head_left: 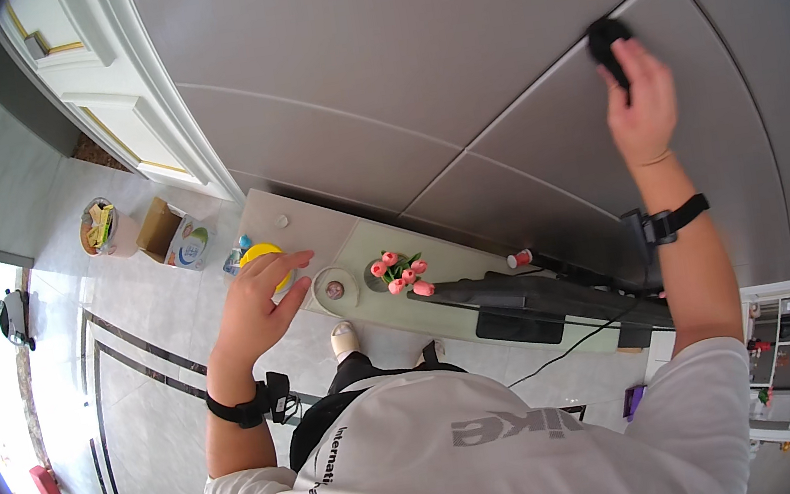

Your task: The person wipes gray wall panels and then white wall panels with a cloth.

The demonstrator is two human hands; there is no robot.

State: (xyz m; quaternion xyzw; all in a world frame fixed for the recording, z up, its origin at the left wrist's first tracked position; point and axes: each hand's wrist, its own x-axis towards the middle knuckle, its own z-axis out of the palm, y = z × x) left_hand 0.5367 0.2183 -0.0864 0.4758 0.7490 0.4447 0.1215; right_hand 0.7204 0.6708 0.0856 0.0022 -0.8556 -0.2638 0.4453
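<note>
High on the grey wall panel (520,128), my right hand (646,106) grips a black round-headed tool (609,37). The tool's head rests on the panel beside a silver seam, and its lower part is mostly covered by my fingers. My left hand (261,301) is raised at the left with the fingers stretched out and the thumb apart, holding nothing that shows. Behind its fingers is a round yellow object (265,255), partly hidden, with a blue-capped bottle (237,257) beside it.
Below the wall runs a long low cabinet (354,243) bearing pink tulips (402,271), a white round dish (334,290) and a red-and-white roll (519,259). A dark television (543,292) stands along it. On the floor at left are a cardboard box (161,231) and a bucket (113,231).
</note>
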